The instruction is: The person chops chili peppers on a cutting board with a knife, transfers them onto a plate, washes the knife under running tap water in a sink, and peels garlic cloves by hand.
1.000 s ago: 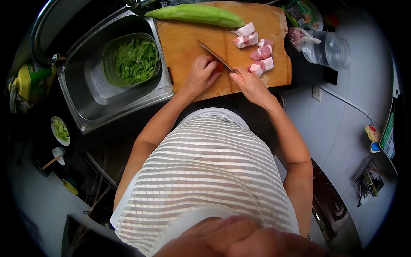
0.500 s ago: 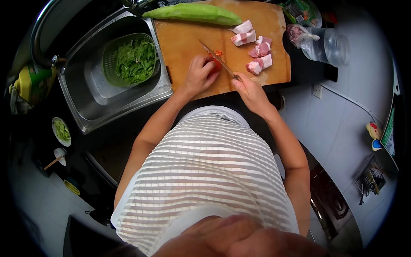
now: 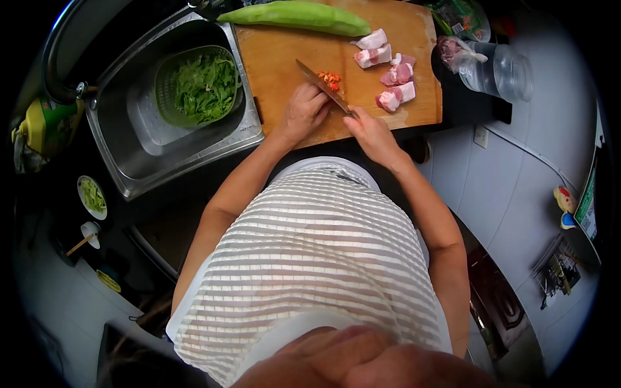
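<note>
My right hand [image 3: 373, 134] is closed round the handle of a kitchen knife [image 3: 321, 84], its blade pointing up and left across the cutting board [image 3: 272, 58]. Beside the blade, my left hand [image 3: 303, 113] is closed, fingers curled down against the board; the red pepper under its fingertips is mostly hidden. Small chopped red pepper pieces [image 3: 330, 79] lie in a heap just past the blade. Chunks of raw pork [image 3: 396, 74] sit to the right on the board. A long peeled green gourd [image 3: 297, 17] lies along the far edge.
Left of the board is a steel sink [image 3: 123, 152] holding a green basket [image 3: 162, 107] of leafy greens [image 3: 204, 90]. A curved faucet [image 3: 53, 58] rises at its left. A clear plastic jar [image 3: 511, 71] and a bagged item [image 3: 453, 52] stand right of the board. A plate of cut greens [image 3: 93, 197] is lower left.
The knife has moved slightly left and toward me, showing more of the chopped red pieces beyond it. My left hand stays nearly in place, and the red by its fingertips is now covered.
</note>
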{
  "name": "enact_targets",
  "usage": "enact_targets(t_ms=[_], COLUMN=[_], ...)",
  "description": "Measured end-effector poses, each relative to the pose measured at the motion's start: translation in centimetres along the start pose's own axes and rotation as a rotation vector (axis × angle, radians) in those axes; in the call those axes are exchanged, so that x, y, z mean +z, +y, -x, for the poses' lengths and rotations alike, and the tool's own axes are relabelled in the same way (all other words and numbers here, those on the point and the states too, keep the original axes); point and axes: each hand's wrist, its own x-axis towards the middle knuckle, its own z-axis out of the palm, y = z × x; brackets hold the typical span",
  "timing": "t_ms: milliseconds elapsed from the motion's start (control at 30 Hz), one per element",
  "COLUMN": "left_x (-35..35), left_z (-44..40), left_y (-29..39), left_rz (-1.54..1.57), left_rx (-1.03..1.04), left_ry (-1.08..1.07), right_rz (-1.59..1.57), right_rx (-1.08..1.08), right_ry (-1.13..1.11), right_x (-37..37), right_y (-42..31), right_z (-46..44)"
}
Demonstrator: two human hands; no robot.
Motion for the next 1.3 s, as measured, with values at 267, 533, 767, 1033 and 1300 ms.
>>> enact_targets(t_ms=[267,533,767,1033,1300], left_x=[0.0,0.2,-2.4,-0.8,-0.9], left_z=[-0.3,0.0,0.6,0.9,0.4], left_y=[0.3,-0.1,1.2,0.3,0.3], left_rz=[0.018,0.015,-0.025,-0.086,0.003], left_rx=[-0.015,-0.030,0.002,0.063,-0.016], left_ry=[0.011,-0.014,0.084,-0.008,-0.030], right_rz=[-0.144,-0.116,-0.315,-0.165,0.005], right_rx=[0.100,0.007,0.116,0.098,0.060], right_ry=[-0.129,-0.027,-0.087,-0.074,-0.096], right_x=[-1.9,0.2,-1.9,-0.4,-0.3], right_y=[-0.8,0.4,-0.4,-0.5,-0.2], right_z=[2.5,0.1,1.8,3.8,1.1])
